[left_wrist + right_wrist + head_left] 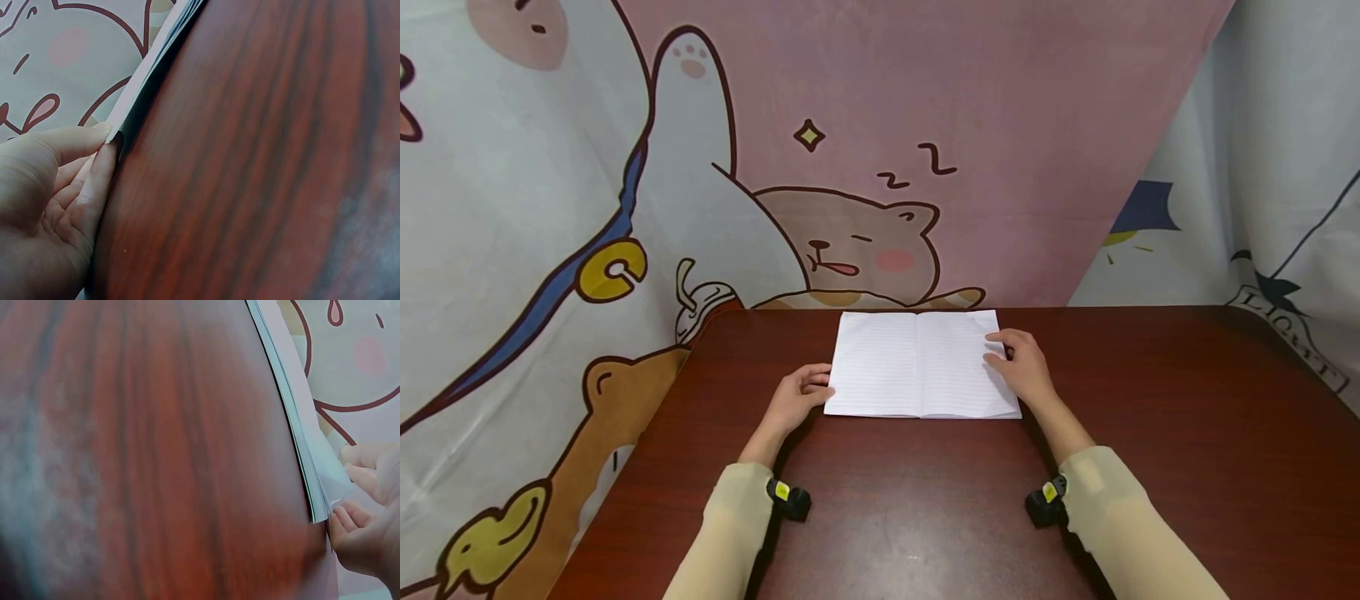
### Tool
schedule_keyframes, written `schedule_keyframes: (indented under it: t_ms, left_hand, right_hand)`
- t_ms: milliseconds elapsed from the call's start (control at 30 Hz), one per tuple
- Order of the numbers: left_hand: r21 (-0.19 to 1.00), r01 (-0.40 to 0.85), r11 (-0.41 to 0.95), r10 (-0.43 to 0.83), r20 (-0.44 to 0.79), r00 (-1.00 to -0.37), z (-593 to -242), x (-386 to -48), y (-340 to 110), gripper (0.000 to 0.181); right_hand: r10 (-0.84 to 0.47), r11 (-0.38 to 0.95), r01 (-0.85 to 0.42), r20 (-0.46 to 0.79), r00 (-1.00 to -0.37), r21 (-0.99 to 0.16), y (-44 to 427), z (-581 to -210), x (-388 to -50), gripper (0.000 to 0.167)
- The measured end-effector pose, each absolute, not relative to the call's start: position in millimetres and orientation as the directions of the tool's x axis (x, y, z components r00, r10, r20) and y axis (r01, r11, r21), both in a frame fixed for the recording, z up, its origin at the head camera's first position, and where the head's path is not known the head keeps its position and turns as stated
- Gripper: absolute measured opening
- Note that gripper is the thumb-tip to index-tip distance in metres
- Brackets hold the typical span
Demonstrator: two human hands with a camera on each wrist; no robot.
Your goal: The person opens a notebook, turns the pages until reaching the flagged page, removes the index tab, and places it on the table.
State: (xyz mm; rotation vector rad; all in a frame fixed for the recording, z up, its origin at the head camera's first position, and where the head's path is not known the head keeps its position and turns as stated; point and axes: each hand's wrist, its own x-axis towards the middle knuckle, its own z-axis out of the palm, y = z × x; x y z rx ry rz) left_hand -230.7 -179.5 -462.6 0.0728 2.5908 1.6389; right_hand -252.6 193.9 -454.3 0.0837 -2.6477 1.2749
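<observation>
An open notebook [880, 375] with white, faintly lined pages lies on the brown table, its fold running down the middle. At its left edge my left hand [793, 400] pinches the notebook near the lower corner, the thumb [84, 140] above and the fingers below. My right hand [1026, 367] is at the right edge, with the index finger and thumb over the right page. In the right wrist view, curled fingers of the right hand [369, 512] meet the page edges of the notebook [294, 419]; the exact contact is partly hidden.
The dark reddish-brown table [910, 500] reaches out on both sides of the notebook. Behind it hangs a cloth [1037, 125] printed with cartoon animals. Each wrist wears a small black camera [793, 502] below a pale yellow sleeve [722, 525].
</observation>
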Motion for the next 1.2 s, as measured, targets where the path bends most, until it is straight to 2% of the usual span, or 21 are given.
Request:
schedule_keyframes:
  t_ms: [233, 367, 1200]
  left_hand:
    - [0.900, 0.000, 0.436, 0.078, -0.038, -0.996, -462.4, -230.9, -179.4, 0.042]
    - [0.900, 0.000, 0.435, 0.075, -0.037, -0.996, -462.2, -231.4, -178.8, 0.042]
    - [0.902, 0.008, 0.432, 0.084, -0.031, -0.996, -462.8, -231.9, -179.9, 0.042]
  right_hand:
    - [0.042, 0.646, -0.015, 0.055, -0.998, -0.763, 202.4, -461.2, -257.1, 0.058]
    - [0.039, 0.658, 0.009, 0.022, -0.999, -0.753, 204.2, -461.8, -258.3, 0.064]
    - [0.043, 0.671, 0.028, 0.001, -0.999, -0.741, 204.4, -457.2, -256.9, 0.056]
